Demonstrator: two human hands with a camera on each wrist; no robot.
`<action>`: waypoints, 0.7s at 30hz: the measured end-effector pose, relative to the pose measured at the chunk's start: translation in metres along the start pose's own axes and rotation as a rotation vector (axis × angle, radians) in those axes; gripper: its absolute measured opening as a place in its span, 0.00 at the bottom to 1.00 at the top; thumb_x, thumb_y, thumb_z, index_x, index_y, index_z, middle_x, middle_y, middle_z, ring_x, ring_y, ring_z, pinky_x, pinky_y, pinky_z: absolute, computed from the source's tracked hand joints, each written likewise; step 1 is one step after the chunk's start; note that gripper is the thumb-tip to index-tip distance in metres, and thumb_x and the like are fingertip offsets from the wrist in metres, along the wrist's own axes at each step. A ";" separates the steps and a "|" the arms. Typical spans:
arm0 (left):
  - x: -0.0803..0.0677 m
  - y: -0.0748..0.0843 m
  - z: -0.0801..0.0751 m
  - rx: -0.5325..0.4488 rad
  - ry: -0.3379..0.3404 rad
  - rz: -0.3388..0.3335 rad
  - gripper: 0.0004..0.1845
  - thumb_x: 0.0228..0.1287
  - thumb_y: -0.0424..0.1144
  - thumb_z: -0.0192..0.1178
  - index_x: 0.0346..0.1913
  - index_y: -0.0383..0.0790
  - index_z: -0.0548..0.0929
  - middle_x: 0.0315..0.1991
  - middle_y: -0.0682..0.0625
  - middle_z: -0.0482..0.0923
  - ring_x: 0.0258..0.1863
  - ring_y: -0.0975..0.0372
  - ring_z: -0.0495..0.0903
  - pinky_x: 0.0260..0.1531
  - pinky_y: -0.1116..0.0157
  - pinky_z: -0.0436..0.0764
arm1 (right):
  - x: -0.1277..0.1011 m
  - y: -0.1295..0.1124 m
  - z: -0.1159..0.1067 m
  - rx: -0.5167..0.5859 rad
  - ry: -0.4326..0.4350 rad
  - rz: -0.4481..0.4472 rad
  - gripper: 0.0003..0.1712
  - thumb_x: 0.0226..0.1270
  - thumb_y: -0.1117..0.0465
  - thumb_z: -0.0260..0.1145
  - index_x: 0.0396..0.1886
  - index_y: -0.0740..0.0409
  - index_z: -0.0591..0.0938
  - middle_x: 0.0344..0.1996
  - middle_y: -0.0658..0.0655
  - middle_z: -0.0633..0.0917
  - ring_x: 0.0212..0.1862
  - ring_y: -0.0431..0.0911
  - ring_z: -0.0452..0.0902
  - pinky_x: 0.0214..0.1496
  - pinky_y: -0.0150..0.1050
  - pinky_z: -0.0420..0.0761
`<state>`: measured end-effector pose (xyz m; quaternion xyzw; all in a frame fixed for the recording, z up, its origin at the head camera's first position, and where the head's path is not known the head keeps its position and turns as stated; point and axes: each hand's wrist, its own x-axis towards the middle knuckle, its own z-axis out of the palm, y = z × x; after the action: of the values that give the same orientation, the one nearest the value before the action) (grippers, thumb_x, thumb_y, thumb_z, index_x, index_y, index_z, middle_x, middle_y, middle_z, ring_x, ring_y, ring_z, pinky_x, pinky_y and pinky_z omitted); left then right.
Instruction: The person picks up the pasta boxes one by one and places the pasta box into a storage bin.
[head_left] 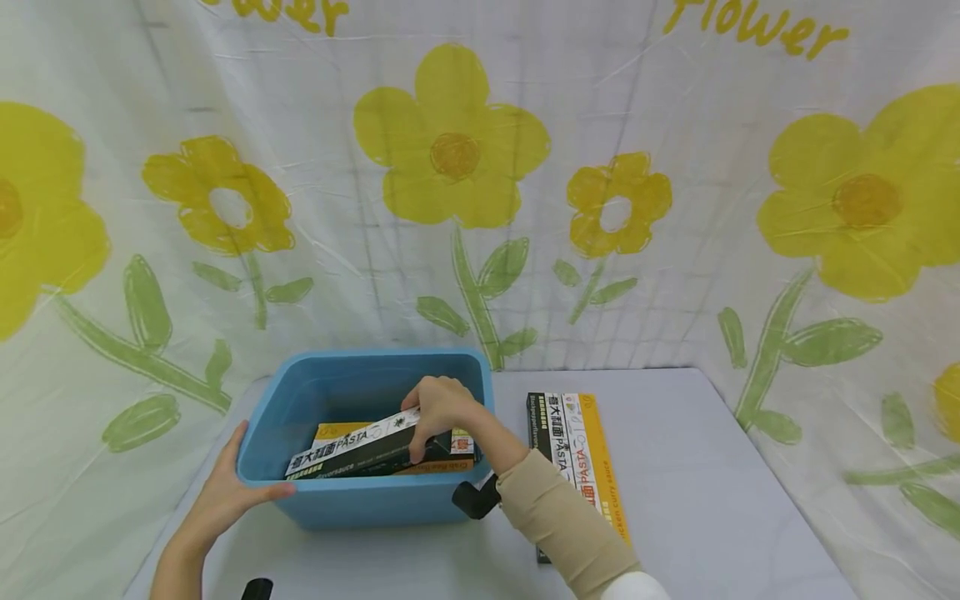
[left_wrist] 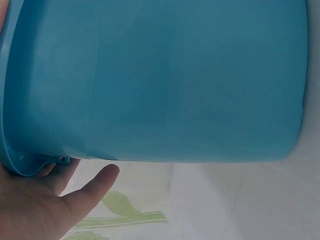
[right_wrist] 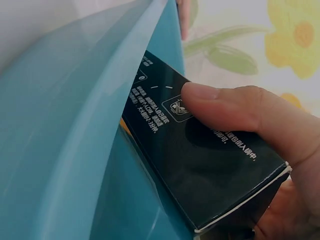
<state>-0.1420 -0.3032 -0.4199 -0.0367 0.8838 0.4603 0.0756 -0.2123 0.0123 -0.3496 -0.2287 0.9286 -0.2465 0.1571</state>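
My right hand [head_left: 442,412] grips a black-and-white pasta box [head_left: 360,450] near its right end, thumb on the black face. The box sits tilted inside a blue plastic bin [head_left: 375,504], its left end lower. In the right wrist view, the thumb presses the dark face of the pasta box [right_wrist: 200,160] beside the bin wall [right_wrist: 65,125]. Beneath it in the bin lies an orange-and-white pasta box [head_left: 462,442], partly covered. My left hand [head_left: 221,496] holds the bin's front left corner, thumb at the front rim and fingers along the left side.
Right of the bin, a black pasta box [head_left: 538,417] and an orange pasta box [head_left: 600,450] lie side by side on the white table [head_left: 697,500]. My right forearm partly covers them. A flower-printed curtain [head_left: 315,208] hangs behind the table and at both sides.
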 end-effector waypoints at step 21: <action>0.000 0.000 0.000 -0.007 0.004 0.009 0.69 0.53 0.45 0.73 0.74 0.39 0.22 0.72 0.23 0.30 0.67 0.28 0.44 0.58 0.29 0.53 | 0.007 0.000 0.005 -0.083 -0.055 0.023 0.39 0.37 0.53 0.85 0.55 0.47 0.84 0.49 0.47 0.85 0.44 0.43 0.80 0.35 0.33 0.80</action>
<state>-0.1423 -0.3033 -0.4205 -0.0338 0.8823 0.4639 0.0717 -0.2161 0.0064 -0.3551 -0.2310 0.9359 -0.1994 0.1758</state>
